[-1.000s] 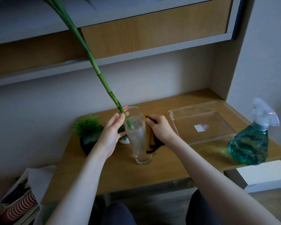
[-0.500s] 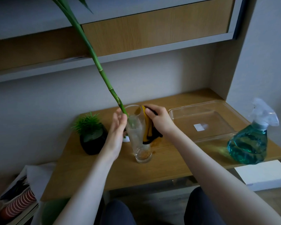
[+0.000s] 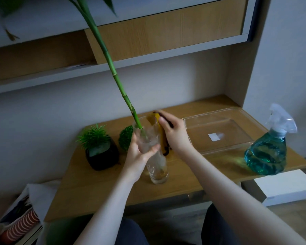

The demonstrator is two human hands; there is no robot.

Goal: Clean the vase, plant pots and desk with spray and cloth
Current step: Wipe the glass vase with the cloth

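A tall clear glass vase (image 3: 157, 171) stands on the wooden desk (image 3: 99, 190) with a long green bamboo stalk (image 3: 111, 68) leaning out of it to the upper left. My left hand (image 3: 140, 152) wraps around the vase's upper half. My right hand (image 3: 173, 135) presses a yellow and black cloth (image 3: 162, 138) against the vase's right side near the rim. A black pot with a spiky green plant (image 3: 100, 152) sits to the left, a round green plant (image 3: 125, 138) behind it. The blue spray bottle (image 3: 270, 149) stands at the desk's right end.
A clear plastic tray (image 3: 219, 119) lies between the vase and the spray bottle. Shelves and a wood-fronted cabinet (image 3: 166, 30) hang above the desk. A white box (image 3: 284, 188) sits below right, and a stack with striped cups (image 3: 19, 225) lies on the floor at left.
My left hand has gone from the stalk and rim to a grip around the vase. My right hand has raised the cloth up the vase's right side to the rim.
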